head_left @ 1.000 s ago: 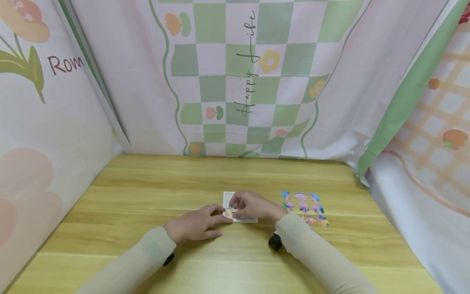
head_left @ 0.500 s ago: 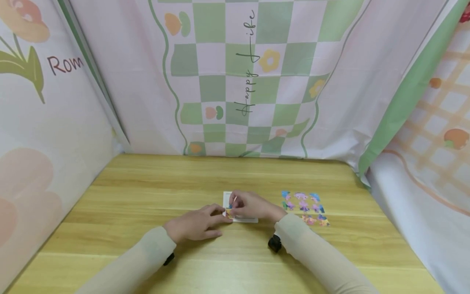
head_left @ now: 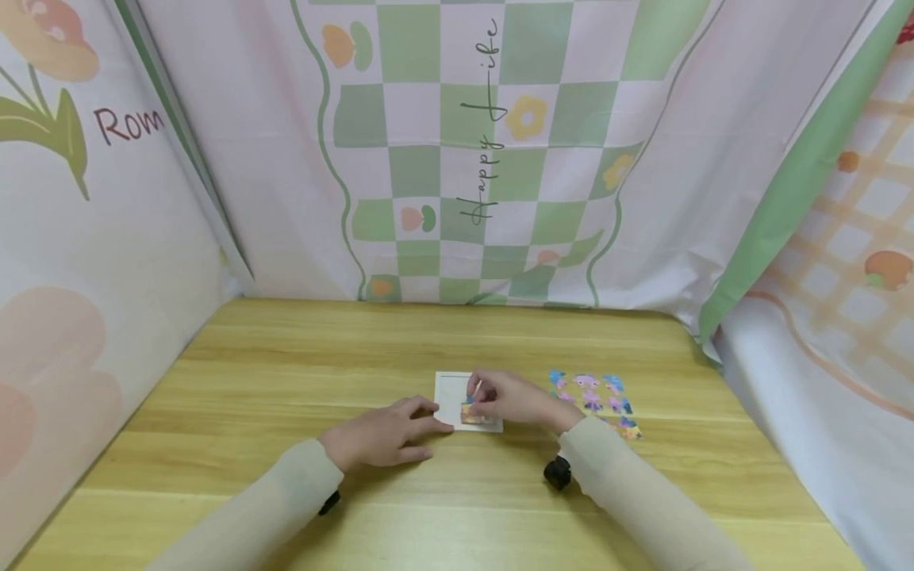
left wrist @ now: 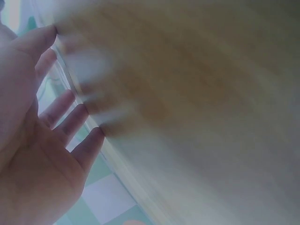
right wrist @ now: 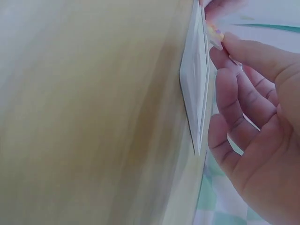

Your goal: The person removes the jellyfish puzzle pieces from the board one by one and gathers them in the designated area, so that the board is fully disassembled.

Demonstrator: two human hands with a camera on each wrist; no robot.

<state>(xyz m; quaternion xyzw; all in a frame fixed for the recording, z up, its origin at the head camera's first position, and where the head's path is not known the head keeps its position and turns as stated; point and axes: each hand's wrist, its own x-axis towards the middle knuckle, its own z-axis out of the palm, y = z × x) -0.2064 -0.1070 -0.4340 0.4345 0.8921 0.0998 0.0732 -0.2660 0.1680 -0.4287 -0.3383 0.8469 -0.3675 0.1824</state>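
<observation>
A small white puzzle frame [head_left: 447,391] lies flat near the middle of the table. My right hand [head_left: 511,399] pinches a yellow and blue puzzle piece [head_left: 468,413] between thumb and fingers, close over the frame's lower middle. In the right wrist view, the same piece [right wrist: 215,35] sticks out from the thumb tip beside the frame [right wrist: 194,79]. My left hand [head_left: 380,434] rests on the table, fingers extended, their tips at the frame's left edge. The left wrist view shows that hand [left wrist: 51,122] with its fingertips on the tabletop.
Right of the frame, several colourful puzzle pieces [head_left: 587,384] lie spaced in rows, partly hidden behind my right wrist. The wooden table [head_left: 321,341] ends at a checked curtain [head_left: 467,222] behind, with printed cloth on both sides.
My right hand has slid to the right with the puzzle piece, from the frame's lower left corner to its lower middle, uncovering the frame's left part. The left hand has stayed put.
</observation>
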